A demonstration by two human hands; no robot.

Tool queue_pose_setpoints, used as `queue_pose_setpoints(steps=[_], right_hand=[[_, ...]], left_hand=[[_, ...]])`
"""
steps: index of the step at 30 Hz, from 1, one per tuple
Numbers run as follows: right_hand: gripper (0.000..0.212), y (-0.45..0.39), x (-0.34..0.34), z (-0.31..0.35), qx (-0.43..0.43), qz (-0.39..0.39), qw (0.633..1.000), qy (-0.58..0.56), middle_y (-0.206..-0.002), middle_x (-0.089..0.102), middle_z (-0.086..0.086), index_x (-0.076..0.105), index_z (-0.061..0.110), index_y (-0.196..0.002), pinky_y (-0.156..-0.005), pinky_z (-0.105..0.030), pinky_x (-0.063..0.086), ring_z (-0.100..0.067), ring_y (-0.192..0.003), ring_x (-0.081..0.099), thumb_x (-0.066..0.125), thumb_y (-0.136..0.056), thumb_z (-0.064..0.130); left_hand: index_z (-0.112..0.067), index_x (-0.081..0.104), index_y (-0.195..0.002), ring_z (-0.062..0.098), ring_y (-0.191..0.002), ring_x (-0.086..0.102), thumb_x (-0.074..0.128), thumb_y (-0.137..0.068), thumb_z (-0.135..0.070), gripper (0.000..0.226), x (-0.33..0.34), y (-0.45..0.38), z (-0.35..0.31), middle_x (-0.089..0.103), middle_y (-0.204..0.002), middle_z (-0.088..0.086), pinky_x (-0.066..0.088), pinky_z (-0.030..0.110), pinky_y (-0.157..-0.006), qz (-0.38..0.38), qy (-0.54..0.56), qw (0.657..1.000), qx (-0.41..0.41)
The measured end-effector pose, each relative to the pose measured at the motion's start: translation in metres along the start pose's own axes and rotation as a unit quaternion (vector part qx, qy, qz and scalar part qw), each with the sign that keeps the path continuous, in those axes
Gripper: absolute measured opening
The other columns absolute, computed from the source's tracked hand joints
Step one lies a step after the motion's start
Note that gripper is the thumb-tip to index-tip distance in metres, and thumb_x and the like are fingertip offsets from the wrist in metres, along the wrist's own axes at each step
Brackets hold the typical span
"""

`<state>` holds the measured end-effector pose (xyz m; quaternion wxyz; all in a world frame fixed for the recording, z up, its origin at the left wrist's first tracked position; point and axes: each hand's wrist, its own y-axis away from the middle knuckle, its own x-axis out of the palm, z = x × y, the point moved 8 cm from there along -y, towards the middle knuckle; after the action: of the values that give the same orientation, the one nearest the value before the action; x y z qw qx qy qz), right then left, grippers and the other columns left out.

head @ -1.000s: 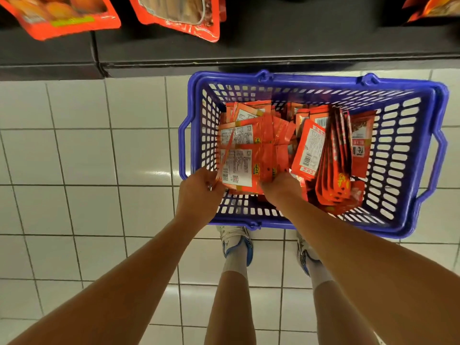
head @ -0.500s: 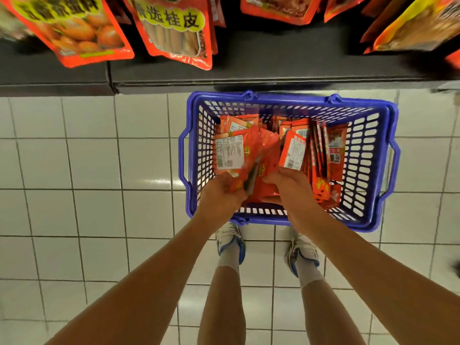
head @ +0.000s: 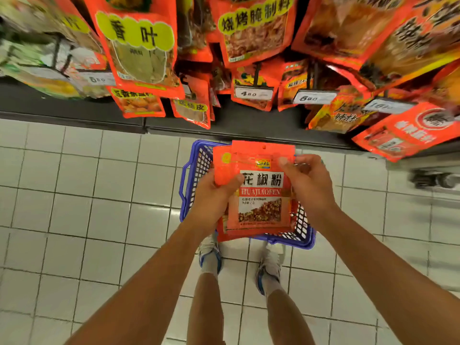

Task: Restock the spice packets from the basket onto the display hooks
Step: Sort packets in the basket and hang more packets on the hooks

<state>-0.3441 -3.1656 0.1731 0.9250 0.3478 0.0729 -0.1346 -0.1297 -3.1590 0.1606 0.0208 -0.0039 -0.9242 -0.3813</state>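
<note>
1. While both hands carry a fanned stack of spice packets above the blue basket, the grip looks uneven; the left hand is clamped round the stack's left edge with its thumb across the front, and the right hand pinches the top right corner of the front packet.
2. Risk, as I judge it: the rear packets sit offset behind the front one and are held only by the left hand's squeeze; glossy film could let one slide out and drop to the tiled floor or back into the basket.
3. The hang hole sits at the top edge of the front packet; if the stack stays fanned, the holes will not line up, and a hook may catch only one packet or tear the film.
4. Hanging packets crowd the far display, with price tags at the hook ends; the hooks themselves are largely hidden; reaching in could knock neighbours loose, or the stock could land on the wrong hook.
5. The basket stands on the floor just beyond the shoes; a step forward may kick it.
</note>
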Motion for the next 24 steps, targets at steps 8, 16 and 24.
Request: queue_pose_setpoints(steps=[8, 16, 24], right_hand=[[0.019, 0.088, -0.080, 0.176, -0.048, 0.046, 0.982, -0.175, -0.092, 0.078, -0.006, 0.076, 0.016, -0.076, -0.063, -0.035, 0.059, -0.022, -0.073, 0.075, 0.070, -0.092, 0.007], [0.026, 0.198, -0.139, 0.374, -0.221, 0.061, 0.951, -0.206, -0.074, 0.074, -0.003, 0.076, 0.017, -0.073, -0.067, -0.036, 0.058, -0.021, -0.065, 0.069, 0.065, -0.092, 0.005], [0.023, 0.297, -0.156, 0.520, -0.368, 0.050, 0.906, -0.203, -0.074, 0.075, -0.003, 0.077, 0.019, -0.072, -0.066, -0.038, 0.059, -0.020, -0.064, 0.070, 0.068, -0.093, 0.011]], left_hand=[[-0.028, 0.078, -0.096, 0.025, -0.088, 0.075, 0.073, -0.089, -0.044, 0.018, 0.031, 0.120, -0.171, 0.078, -0.100, 0.004, 0.058, 0.044, -0.080, -0.011, 0.063, 0.995, 0.074], [-0.013, 0.070, -0.116, 0.029, -0.091, 0.076, 0.069, -0.079, -0.037, 0.044, 0.012, 0.240, -0.349, 0.077, -0.106, 0.015, 0.063, 0.043, -0.072, 0.036, 0.154, 0.973, 0.167], [-0.013, 0.077, -0.105, 0.031, -0.091, 0.074, 0.068, -0.091, -0.029, 0.023, -0.023, 0.324, -0.478, 0.076, -0.106, 0.018, 0.059, 0.049, -0.085, 0.040, 0.109, 0.948, 0.295]])
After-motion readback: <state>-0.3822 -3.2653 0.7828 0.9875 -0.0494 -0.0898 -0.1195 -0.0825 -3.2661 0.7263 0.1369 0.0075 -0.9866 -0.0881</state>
